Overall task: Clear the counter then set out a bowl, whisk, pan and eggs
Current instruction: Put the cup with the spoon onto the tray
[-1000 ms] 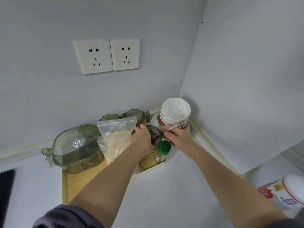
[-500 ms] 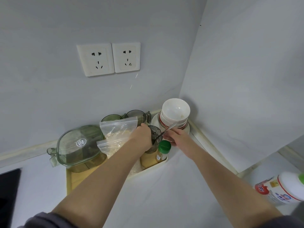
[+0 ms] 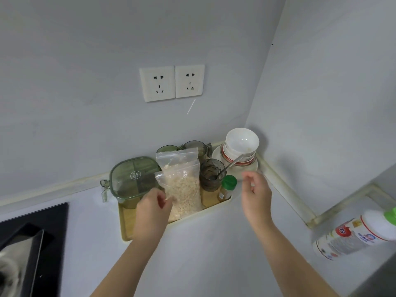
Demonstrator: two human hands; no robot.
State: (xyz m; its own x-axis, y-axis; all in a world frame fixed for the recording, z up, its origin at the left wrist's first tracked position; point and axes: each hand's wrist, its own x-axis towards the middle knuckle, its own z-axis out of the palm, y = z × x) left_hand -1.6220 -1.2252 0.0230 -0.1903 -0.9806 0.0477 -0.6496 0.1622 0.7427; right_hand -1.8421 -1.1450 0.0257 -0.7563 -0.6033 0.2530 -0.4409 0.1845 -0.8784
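With left hand [image 3: 153,207] and right hand [image 3: 256,194] slack and empty, a careless brush could topple the clear grain-filled zip bag [image 3: 182,185].

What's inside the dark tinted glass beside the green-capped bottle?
A metal spoon stands in the glass, its handle leaning out toward the stacked bowls. Brownish residue streaks the inside wall. The tint hides the spoon's bowl and the bottom of the glass.

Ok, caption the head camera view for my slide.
Left hand and right hand, both empty, near a wooden tray holding a grain bag, beside stacked bowls.
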